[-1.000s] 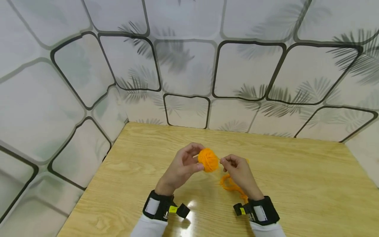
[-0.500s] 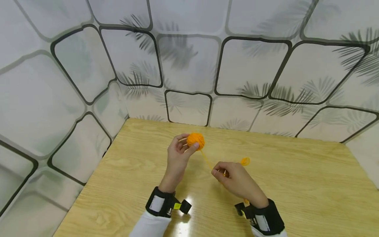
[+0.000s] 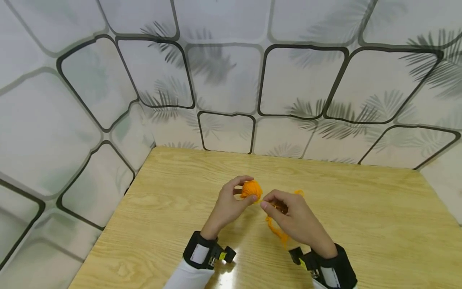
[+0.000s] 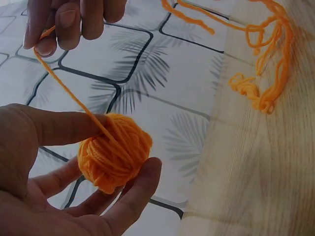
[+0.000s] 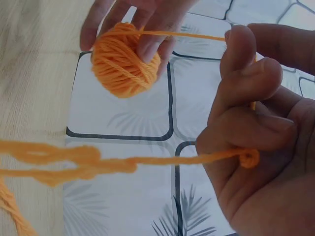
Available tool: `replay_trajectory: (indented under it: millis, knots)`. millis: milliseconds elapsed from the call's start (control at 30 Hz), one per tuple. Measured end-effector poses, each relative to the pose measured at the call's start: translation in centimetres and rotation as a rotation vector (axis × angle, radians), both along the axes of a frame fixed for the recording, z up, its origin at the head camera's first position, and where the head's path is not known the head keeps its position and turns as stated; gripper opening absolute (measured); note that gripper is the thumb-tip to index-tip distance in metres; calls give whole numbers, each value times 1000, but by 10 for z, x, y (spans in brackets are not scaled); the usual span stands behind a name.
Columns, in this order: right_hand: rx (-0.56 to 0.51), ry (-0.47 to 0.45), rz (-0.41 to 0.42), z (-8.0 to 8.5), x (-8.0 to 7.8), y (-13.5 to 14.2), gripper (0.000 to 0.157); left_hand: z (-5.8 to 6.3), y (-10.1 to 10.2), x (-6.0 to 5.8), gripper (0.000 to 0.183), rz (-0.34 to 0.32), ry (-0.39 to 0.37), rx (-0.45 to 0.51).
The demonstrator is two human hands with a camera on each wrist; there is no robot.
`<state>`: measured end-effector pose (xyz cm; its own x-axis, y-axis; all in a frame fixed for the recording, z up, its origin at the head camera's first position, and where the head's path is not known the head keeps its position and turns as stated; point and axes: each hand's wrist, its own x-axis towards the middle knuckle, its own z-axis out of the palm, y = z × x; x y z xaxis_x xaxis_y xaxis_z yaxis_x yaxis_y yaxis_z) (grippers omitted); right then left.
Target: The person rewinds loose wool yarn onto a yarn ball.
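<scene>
A small ball of orange yarn [image 3: 251, 190] is held between the thumb and fingers of my left hand [image 3: 231, 206], above the table. In the left wrist view the ball [image 4: 115, 155] shows its wound strands, with one strand running from it up to the other hand. My right hand [image 3: 294, 216] pinches that strand [image 5: 192, 35] between thumb and forefinger, a short way right of the ball. Its other fingers are curled, and the yarn passes through them, leaving below the palm in the right wrist view.
Loose orange yarn [image 3: 277, 230] lies in a tangle on the wooden table [image 3: 173, 192], partly hidden beneath the right hand; the left wrist view shows more of this loose yarn [image 4: 275, 64]. A patterned wall [image 3: 227, 80] stands behind the table. Each wrist wears a black camera band [image 3: 200, 251].
The ball first moved away and left, drawing a longer strand between the hands, then came back near the right hand. The right hand moved slightly toward the body and kept its pinch.
</scene>
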<state>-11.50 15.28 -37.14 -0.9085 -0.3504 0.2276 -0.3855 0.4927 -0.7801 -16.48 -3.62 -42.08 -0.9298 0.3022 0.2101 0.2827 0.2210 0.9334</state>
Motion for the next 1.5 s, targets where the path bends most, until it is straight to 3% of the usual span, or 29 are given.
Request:
replay_trajectory:
  millis: [100,267,433,567,733,933,1100,1267,1500]
  knots:
    - [-45,12,-24,0,-1,3,17,-1,1,2,37,-89,-33,-19]
    - [-123,11,-78,4,-1,10,19,5,3,4,34,-272,-73,36]
    - [-178,38,-134,5,-2,17,13,13,2,7,32,-466,-31,63]
    - [-218,42,-178,3,-3,19,12,9,1,6,33,-614,-41,127]
    - [-244,49,-185,2,-4,19,12,14,2,11,34,-714,-116,191]
    - [-262,37,-191,0,-6,18,14,21,3,15,36,-724,-187,235]
    - [-285,3,-215,-6,-10,17,20,28,3,19,42,-686,-173,290]
    - [-304,-62,-220,-14,-15,13,26,33,2,21,45,-598,-128,387]
    - [-348,-116,-152,-23,-17,3,22,37,1,20,43,-431,-98,482]
